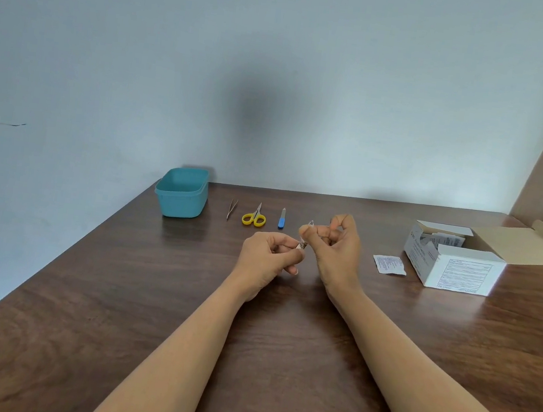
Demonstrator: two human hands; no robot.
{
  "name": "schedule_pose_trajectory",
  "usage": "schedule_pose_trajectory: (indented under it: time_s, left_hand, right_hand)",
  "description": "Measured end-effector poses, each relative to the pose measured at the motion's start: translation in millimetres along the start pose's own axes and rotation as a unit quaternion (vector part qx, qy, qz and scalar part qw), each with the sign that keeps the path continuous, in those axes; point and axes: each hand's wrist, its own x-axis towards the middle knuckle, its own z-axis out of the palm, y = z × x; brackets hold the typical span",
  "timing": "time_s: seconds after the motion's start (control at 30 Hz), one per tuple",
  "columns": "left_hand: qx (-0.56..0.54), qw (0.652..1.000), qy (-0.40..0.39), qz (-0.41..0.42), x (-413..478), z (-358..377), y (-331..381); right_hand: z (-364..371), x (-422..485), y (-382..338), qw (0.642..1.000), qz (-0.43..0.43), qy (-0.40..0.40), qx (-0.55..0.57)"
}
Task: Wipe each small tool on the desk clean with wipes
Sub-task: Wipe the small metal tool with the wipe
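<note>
Together, hands [268,257] [339,247] pinch 1 metal tool [302,245].

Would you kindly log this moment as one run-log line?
left hand: pinches small metal tool | right hand: grips same tool | on desk: tweezers, yellow scissors, nail file, wipe packet

Left hand [268,257], right hand [337,249] pinch small metal tool [302,245] over desk [281,328]; tweezers [232,208], scissors [254,216], file [281,219] in row behind.

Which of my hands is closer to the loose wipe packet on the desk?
Right. The right hand, pinching the small metal tool, sits just beside the wipe packet, not touching. The left hand, holding the tool's other end, is farther away, beyond the right hand.
</note>
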Motion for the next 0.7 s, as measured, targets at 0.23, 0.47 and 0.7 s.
schedule_pose_trajectory:
  time_s: [0.23,0.47,0.7]
  left_hand:
    - [0.008,1.000,0.003,-0.006,1.1,0.9,-1.1]
    - [0.008,1.000,0.004,-0.004,0.9,0.8,-1.5]
    - [-0.017,1.000,0.003,0.004,-1.2,1.8,0.9]
  right_hand:
    - [-0.8,1.4,0.7,1.000,0.000,-0.005,0.025]
    - [-1.0,1.3,-1.6,0.997,0.023,0.027,0.076]
    - [-0.5,1.5,-2.0,0.996,0.005,0.018,0.091]
